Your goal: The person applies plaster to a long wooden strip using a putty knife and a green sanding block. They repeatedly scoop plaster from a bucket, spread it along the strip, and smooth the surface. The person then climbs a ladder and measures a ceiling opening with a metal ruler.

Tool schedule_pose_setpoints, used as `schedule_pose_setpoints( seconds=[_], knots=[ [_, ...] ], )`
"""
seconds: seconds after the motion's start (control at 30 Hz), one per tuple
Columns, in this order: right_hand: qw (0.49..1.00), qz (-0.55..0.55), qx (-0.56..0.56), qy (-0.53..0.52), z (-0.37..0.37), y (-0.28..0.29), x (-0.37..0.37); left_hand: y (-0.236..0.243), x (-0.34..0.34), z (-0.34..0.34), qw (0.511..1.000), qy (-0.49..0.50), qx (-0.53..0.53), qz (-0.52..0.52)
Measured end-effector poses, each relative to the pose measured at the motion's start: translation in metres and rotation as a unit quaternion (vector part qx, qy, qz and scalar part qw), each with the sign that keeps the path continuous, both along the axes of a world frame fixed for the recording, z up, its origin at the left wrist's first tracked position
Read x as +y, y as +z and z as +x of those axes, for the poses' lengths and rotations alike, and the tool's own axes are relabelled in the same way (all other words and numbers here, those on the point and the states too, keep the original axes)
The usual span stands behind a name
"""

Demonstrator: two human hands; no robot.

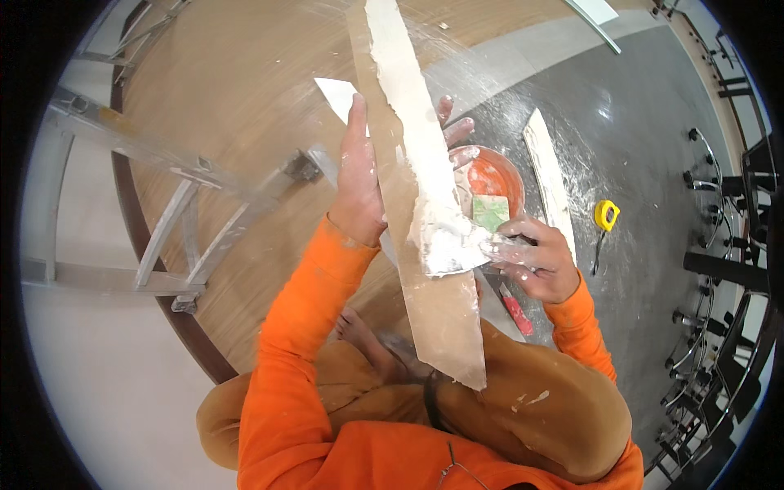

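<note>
A long tan strip point(441, 327) lies at a slant above my lap, its upper part coated with white paste point(404, 82). My left hand point(359, 163) grips it from beneath, thumb along the left edge and white-smeared fingers showing past the right edge. My right hand point(531, 257), also smeared white, grips a paste-covered spreading blade point(449, 253) that touches the strip's lower middle. An orange bucket point(496, 175) with a green block point(490, 214) inside sits behind the blade. A red-handled knife point(516, 314) lies below my right hand. A white offcut point(331, 94) shows left of the strip.
An aluminium ladder point(167, 282) stands at the left on wooden flooring. At the right, a yellow tape measure point(606, 214) and another long strip point(551, 180) lie on dark, paste-smudged sheeting. Black chairs point(735, 343) line the far right. A white panel point(596, 12) is at the top.
</note>
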State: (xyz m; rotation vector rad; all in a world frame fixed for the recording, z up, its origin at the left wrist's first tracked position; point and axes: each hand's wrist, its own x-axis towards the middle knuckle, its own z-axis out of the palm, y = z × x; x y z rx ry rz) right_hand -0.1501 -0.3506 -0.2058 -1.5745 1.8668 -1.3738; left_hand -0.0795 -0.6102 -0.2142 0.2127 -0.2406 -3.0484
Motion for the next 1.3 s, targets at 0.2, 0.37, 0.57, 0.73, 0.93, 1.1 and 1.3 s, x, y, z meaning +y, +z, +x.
schedule_pose_setpoints(
  seconds=[0.2, 0.37, 0.57, 0.73, 0.93, 1.1, 1.3],
  knots=[
    [0.989, 0.052, 0.137, -0.002, -0.003, 0.029, 0.002, -0.005, -0.02, 0.007, 0.994, -0.001, 0.075, 0.077],
    [0.979, 0.104, 0.167, -0.047, 0.004, 0.036, 0.024, 0.001, -0.037, 0.01, 0.997, 0.07, 0.025, -0.009],
    [0.979, 0.141, 0.117, -0.09, -0.007, 0.071, 0.009, 0.0, -0.035, -0.004, 0.977, 0.165, -0.054, -0.123],
    [0.968, 0.171, 0.159, -0.089, -0.007, 0.099, -0.031, -0.004, -0.019, -0.01, 0.974, 0.178, -0.039, -0.131],
    [0.907, 0.293, 0.297, -0.065, 0.016, 0.108, -0.043, -0.012, -0.018, -0.006, 0.974, 0.198, -0.008, -0.11],
    [0.896, 0.338, 0.284, -0.048, 0.035, 0.116, -0.045, -0.02, -0.033, 0.003, 0.974, 0.204, 0.045, -0.085],
    [0.897, 0.326, 0.295, -0.043, 0.038, 0.121, -0.034, -0.043, -0.066, 0.0, 0.974, 0.198, 0.111, -0.002]
  ],
)
